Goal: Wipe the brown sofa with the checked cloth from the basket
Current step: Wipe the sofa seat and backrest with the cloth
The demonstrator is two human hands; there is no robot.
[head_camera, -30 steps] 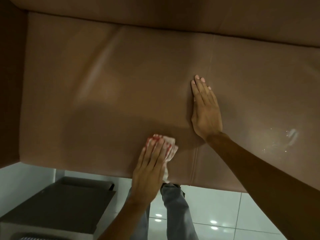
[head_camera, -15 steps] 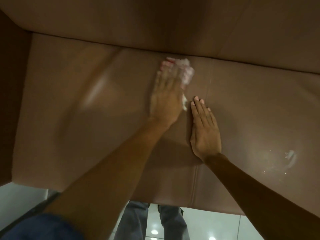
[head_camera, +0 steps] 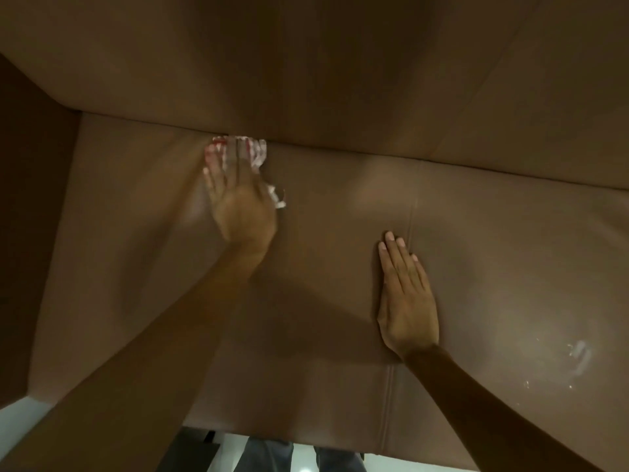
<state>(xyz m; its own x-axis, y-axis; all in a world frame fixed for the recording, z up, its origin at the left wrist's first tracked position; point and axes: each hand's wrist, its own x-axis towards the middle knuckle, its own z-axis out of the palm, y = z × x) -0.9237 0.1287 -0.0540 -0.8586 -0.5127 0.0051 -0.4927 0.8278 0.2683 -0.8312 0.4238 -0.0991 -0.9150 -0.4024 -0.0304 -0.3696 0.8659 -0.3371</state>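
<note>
The left hand [head_camera: 238, 206] has pushed the checked cloth [head_camera: 253, 155] up to the backrest crease — mid-wipe, grip pressing it flat. Right hand [head_camera: 406, 301] braces open on the sofa [head_camera: 510, 250]; next, unwiped seat rightward of the grip.

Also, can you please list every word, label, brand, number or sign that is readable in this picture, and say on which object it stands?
There is no readable text.
checked cloth: only a red and white pattern, blurred, under the left hand; no label visible.
brown sofa: plain surface with a seam and whitish marks at the right, no letters or tag.
right hand: lies flat on the seat, nothing written on it.
</note>
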